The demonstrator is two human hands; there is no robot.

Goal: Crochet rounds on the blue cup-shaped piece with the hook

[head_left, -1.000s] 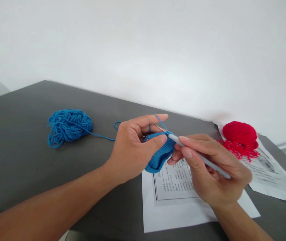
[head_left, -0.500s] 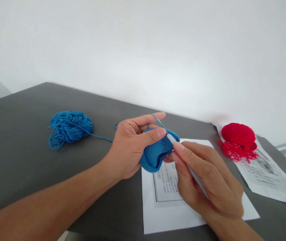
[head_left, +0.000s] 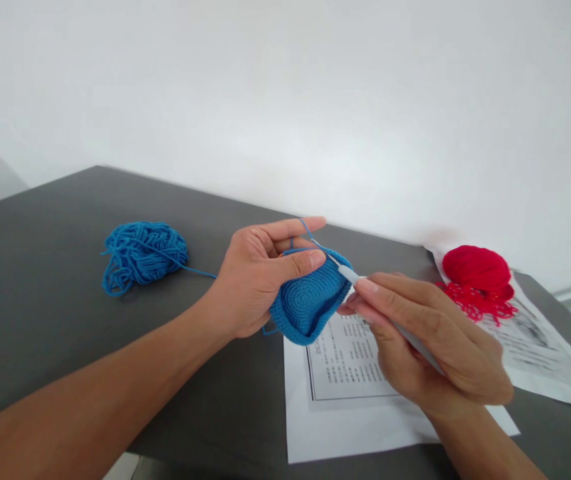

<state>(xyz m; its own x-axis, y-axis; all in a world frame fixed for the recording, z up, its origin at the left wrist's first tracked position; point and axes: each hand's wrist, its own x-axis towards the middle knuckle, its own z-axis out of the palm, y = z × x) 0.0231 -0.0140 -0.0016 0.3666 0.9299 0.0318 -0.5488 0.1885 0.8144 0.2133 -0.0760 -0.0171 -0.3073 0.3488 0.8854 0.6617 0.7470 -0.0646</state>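
Observation:
Between thumb and fingers, my left hand (head_left: 260, 273) pinches the upper edge of a blue crochet piece (head_left: 308, 300), a cupped round with a curled rim. Its index finger points out to the right with a strand of blue yarn (head_left: 306, 229) looped over it. My right hand (head_left: 425, 333) grips a crochet hook (head_left: 350, 275) by its light grey handle. The hook's thin metal shaft reaches up-left across the piece's top edge and meets the yarn near the left index finger. A ball of blue yarn (head_left: 148, 257) lies to the left, its strand running to my left hand.
Under the hands lies a printed sheet (head_left: 355, 427) on the dark grey table (head_left: 205, 413). At right, a red yarn ball (head_left: 475, 270) with loose red strands rests on another printed sheet (head_left: 560, 380). A white wall (head_left: 285, 100) stands behind the table.
The hook has drawn back to the right, so its metal shaft now shows. My right hand has shifted right; my left hand and the crochet piece have moved slightly left.

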